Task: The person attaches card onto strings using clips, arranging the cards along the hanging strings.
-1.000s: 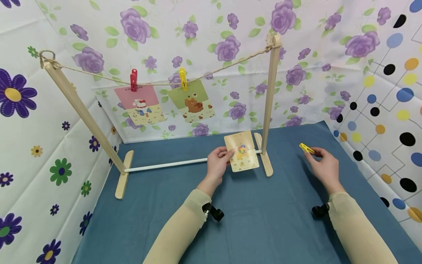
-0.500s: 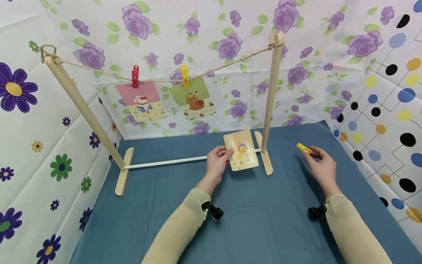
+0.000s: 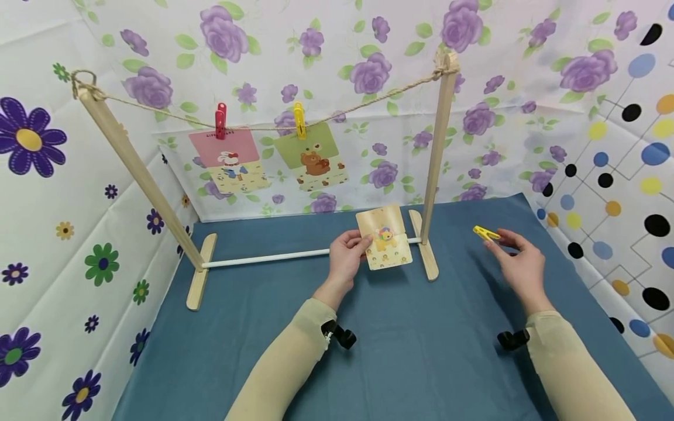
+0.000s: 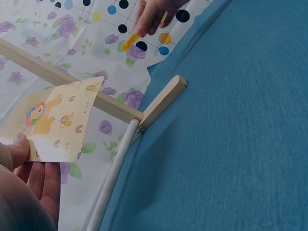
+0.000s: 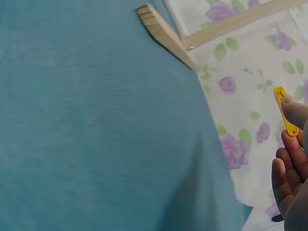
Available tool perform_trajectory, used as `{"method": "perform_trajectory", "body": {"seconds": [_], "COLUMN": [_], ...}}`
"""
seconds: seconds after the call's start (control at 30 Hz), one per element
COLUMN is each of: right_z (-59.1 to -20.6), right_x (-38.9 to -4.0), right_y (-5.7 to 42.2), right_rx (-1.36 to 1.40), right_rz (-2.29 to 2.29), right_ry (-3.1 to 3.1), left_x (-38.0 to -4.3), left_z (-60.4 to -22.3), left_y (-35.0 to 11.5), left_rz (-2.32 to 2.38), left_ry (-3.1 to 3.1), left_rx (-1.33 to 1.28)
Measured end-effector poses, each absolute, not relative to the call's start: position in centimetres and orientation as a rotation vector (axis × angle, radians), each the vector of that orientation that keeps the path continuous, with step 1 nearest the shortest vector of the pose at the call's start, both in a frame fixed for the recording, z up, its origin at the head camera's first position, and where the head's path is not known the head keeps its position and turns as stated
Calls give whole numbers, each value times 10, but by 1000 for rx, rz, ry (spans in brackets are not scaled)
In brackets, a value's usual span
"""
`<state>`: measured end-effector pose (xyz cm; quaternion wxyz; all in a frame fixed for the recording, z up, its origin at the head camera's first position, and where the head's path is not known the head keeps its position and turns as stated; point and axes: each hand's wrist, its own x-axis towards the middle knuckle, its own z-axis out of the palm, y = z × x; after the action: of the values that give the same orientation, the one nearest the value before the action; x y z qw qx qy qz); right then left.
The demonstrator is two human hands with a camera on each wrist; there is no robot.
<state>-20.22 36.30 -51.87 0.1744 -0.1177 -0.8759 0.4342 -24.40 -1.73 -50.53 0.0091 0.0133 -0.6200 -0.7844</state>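
My left hand point(image 3: 346, 257) pinches the left edge of a pale yellow card point(image 3: 386, 237) with a lion on it, thumb in front and fingers behind. The card is held up before the right foot of a wooden stand; the left wrist view shows the same card point(image 4: 57, 120) from the side. Off to the right, my right hand point(image 3: 521, 266) pinches a yellow clothespin point(image 3: 485, 233) between thumb and fingers. In the right wrist view the clothespin point(image 5: 286, 111) lies along the thumb tip, with the other fingers curled below.
A twine line point(image 3: 363, 108) runs between two wooden posts. A red clothespin point(image 3: 220, 121) holds a pink rabbit card point(image 3: 231, 161) on it, and another yellow clothespin point(image 3: 299, 120) a green bear card point(image 3: 313, 156). A white rod point(image 3: 268, 258) joins the stand's feet on the blue cloth point(image 3: 253, 327).
The head view has shifted slightly. Both hands keep their holds on the card and the clothespin, with the right hand and its clothespin moving only a little.
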Motion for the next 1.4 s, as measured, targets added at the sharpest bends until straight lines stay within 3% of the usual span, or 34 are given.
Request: {"method": "perform_trajectory", "body": {"seconds": [0.33, 1.0, 1.4], "right_z": [-479, -434, -413], "right_x": [-202, -211, -215], "right_y": [366, 354, 353], "right_rx": [-203, 261, 339], "right_rz": [1114, 648, 543], "right_ry": [-2514, -2397, -2369], "left_x": [-244, -247, -247], "left_z": [-500, -488, -480], "left_y": [-22, -27, -26], "left_rz": [-2405, -2360, -2373], "left_ry": [-1934, -1978, -1974], "left_rx": [-7, -36, -43]}}
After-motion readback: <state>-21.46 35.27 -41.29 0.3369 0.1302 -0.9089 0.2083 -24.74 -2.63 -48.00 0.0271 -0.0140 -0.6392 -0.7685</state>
